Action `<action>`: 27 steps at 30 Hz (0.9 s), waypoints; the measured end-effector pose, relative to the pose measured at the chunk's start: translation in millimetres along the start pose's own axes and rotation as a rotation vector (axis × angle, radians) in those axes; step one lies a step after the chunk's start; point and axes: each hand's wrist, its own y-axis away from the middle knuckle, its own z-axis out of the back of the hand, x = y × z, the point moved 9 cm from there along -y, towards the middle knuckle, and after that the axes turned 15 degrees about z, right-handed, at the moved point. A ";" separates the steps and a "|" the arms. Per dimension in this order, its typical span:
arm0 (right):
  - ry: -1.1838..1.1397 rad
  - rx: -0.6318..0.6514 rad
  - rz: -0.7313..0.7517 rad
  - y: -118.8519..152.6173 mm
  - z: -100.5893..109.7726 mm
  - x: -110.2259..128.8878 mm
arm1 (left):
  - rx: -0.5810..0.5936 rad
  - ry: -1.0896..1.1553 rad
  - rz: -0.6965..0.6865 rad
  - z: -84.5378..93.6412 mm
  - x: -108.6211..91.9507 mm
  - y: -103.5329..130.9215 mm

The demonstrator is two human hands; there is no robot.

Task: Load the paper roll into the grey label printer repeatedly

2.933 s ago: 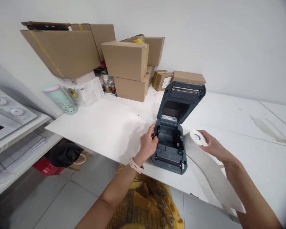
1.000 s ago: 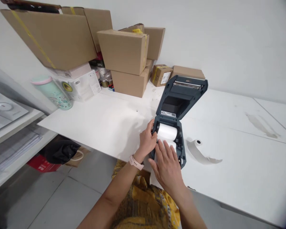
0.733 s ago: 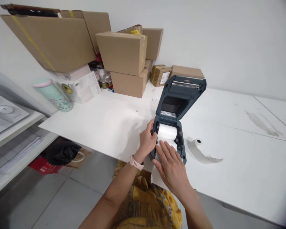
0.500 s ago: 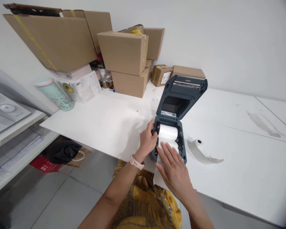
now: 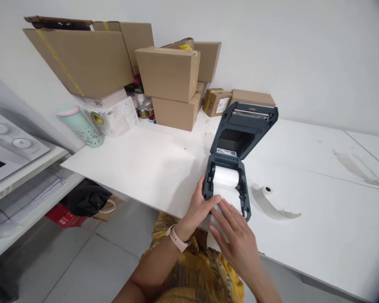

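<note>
A dark blue-grey label printer (image 5: pixel 244 132) stands on the white table with its lid raised. Inside its base lies a white paper roll (image 5: pixel 226 176), whose strip runs toward me over the front edge. My left hand (image 5: pixel 198 209), with a pink band on the wrist, rests at the printer's left front corner, thumb on the paper and fingers apart. Flat over the strip at the printer's front, my right hand (image 5: pixel 236 240) has its fingers stretched out, and the fingertips touch near my left thumb. Part of the strip is hidden under my hands.
Right of the printer lies a small paper roll (image 5: pixel 267 190) with a loose tail. Cardboard boxes (image 5: pixel 173 73) are stacked at the back left, near a mint tumbler (image 5: pixel 82 126). A white appliance (image 5: pixel 12 145) sits on a shelf at far left.
My left hand has moved from the printer's left side toward its front, its thumb now on the paper. My right hand has slid slightly toward me. The view has shifted a little.
</note>
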 end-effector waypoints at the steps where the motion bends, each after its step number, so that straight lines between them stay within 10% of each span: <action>1: -0.093 -0.031 -0.009 -1.7 9.9 -6.6 | 0.018 0.021 0.019 -0.2 2.6 2.4; 7: 0.029 -0.504 -0.329 -57.9 114.8 -129.5 | 0.029 0.009 0.075 2.6 4.9 3.6; 13: -0.371 -0.375 -0.483 -161.6 100.0 -234.7 | -0.002 -0.013 0.066 4.6 5.8 14.7; 16: -0.289 -0.374 -0.368 -157.0 103.1 -214.2 | -0.009 -0.017 0.061 7.5 13.3 19.4; 20: 0.086 -0.475 -0.054 -92.5 106.8 -125.2 | -0.020 -0.017 -0.011 11.7 17.1 19.7; 23: 0.262 -0.428 0.150 -36.6 78.4 -62.2 | -0.025 -0.033 -0.037 12.4 17.7 18.0; 27: 0.310 -0.276 0.122 11.1 37.7 -38.3 | -0.044 -0.045 -0.050 14.4 18.0 20.7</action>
